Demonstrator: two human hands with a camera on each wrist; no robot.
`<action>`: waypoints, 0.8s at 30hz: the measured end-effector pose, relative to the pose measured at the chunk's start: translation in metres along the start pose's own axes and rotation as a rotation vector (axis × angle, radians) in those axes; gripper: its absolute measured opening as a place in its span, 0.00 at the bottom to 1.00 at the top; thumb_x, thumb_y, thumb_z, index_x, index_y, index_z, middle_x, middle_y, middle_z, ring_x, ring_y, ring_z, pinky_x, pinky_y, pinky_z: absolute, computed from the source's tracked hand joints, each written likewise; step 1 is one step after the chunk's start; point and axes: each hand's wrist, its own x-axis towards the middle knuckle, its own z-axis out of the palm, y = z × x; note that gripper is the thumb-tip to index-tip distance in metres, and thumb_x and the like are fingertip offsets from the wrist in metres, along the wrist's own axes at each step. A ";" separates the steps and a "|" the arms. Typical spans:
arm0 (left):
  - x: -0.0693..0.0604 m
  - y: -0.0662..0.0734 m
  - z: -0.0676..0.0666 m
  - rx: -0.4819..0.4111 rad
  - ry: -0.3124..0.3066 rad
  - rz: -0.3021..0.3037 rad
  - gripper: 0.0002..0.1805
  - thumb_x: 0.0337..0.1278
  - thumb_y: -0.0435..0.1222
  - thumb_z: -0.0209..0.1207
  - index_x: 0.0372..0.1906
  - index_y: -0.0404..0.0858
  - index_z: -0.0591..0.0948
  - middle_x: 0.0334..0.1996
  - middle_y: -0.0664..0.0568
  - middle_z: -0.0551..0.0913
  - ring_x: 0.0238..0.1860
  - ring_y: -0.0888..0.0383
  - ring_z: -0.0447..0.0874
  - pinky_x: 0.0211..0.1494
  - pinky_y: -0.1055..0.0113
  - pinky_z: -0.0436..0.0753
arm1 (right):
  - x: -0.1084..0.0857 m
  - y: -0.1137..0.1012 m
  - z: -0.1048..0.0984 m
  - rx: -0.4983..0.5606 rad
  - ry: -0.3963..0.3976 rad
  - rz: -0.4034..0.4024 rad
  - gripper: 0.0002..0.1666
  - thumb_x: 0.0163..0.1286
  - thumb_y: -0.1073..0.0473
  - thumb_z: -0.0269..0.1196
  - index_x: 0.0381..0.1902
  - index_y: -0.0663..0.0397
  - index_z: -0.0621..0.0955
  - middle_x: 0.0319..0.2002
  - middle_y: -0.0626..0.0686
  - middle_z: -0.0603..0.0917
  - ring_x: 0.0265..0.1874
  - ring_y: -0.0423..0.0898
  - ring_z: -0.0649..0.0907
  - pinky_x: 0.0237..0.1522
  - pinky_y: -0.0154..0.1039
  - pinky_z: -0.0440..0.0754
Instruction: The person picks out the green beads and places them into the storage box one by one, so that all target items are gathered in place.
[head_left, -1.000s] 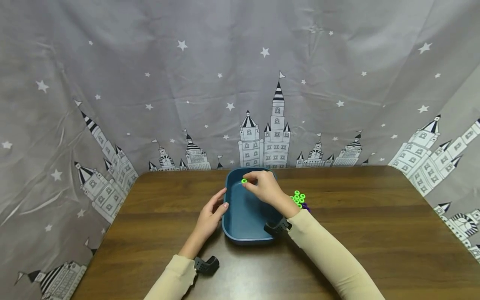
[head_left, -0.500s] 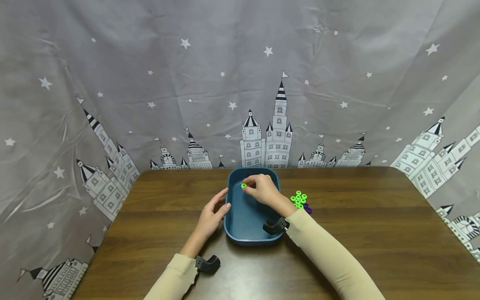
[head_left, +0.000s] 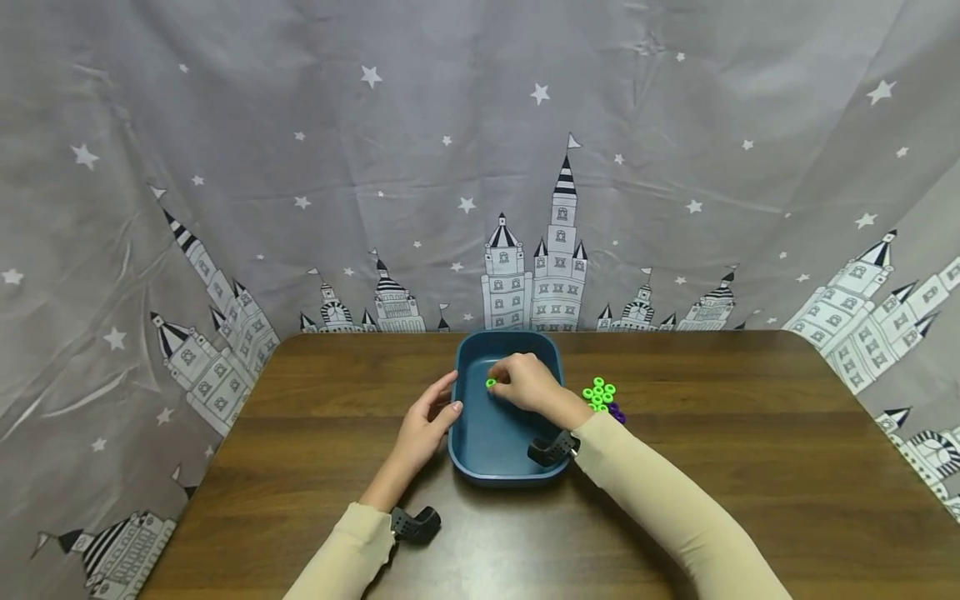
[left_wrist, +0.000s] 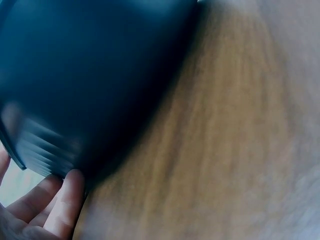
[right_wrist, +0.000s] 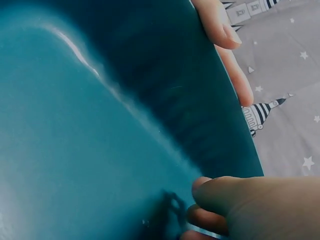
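Note:
My right hand is inside the blue tray, pinching a small green ring between thumb and forefinger, low over the floor near the far left part. The right wrist view shows that hand with curled fingers above the tray's floor; the ring is hidden there. With fingers spread and relaxed, my left hand touches the tray's left side from outside. In the left wrist view its fingertips rest against the outer wall.
Several green rings and a few purple rings lie together on the wooden table, right of the tray. A grey curtain printed with castles and stars hangs behind the table.
My right hand has moved slightly nearer and lower inside the tray, still pinching the green ring. The left hand has stayed at the tray's side.

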 end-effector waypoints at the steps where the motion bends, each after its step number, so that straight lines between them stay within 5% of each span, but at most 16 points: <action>1: 0.000 0.000 0.000 0.000 0.003 -0.003 0.28 0.72 0.36 0.58 0.74 0.42 0.70 0.64 0.33 0.78 0.60 0.36 0.82 0.54 0.50 0.87 | 0.000 0.001 0.001 -0.010 -0.008 -0.002 0.10 0.65 0.60 0.71 0.43 0.57 0.90 0.35 0.52 0.92 0.33 0.43 0.87 0.38 0.39 0.85; 12: 0.001 0.001 0.001 -0.001 0.003 -0.008 0.28 0.72 0.36 0.58 0.74 0.43 0.70 0.63 0.33 0.79 0.58 0.37 0.83 0.50 0.54 0.88 | 0.000 0.004 0.002 -0.063 -0.118 0.029 0.07 0.65 0.60 0.71 0.40 0.53 0.91 0.34 0.49 0.91 0.29 0.39 0.82 0.38 0.37 0.82; 24: 0.001 0.000 0.001 0.005 0.009 -0.009 0.27 0.73 0.36 0.57 0.74 0.43 0.71 0.64 0.33 0.79 0.58 0.37 0.83 0.50 0.53 0.88 | -0.001 0.002 0.002 -0.071 -0.129 0.043 0.07 0.63 0.60 0.73 0.39 0.53 0.91 0.29 0.48 0.89 0.27 0.37 0.79 0.33 0.32 0.77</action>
